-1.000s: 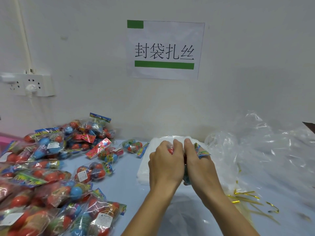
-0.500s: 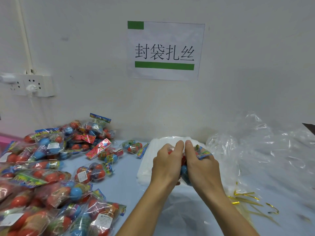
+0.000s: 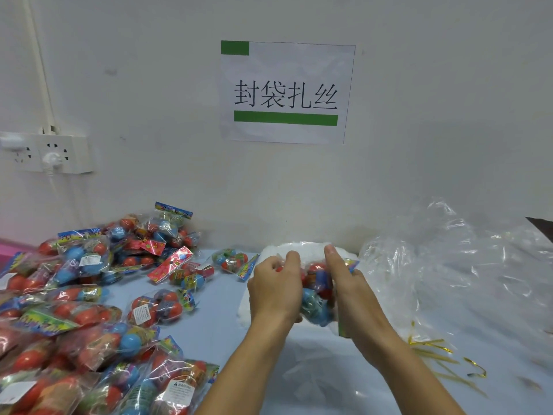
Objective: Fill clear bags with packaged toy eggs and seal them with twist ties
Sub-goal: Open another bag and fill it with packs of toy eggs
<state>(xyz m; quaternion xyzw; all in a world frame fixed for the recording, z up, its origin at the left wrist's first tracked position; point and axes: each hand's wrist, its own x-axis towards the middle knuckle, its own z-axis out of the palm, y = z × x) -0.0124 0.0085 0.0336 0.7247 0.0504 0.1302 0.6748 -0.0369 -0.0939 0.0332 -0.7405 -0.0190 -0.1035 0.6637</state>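
Both hands, left hand (image 3: 273,290) and right hand (image 3: 348,290), clamped their grip on the egg packs (image 3: 317,290) above the tabletop (image 3: 215,330). Apparently a clear bag surrounded them; gathering its mouth evenly before reaching for the twist ties (image 3: 431,350) would have sealed best.

Two bare forearms are showing in the head view, with no sleeve reaching down to either wrist. The left hand (image 3: 273,290) and the right hand (image 3: 350,290) are both wearing nothing: no gloves, rings, watch or bands are covering them.
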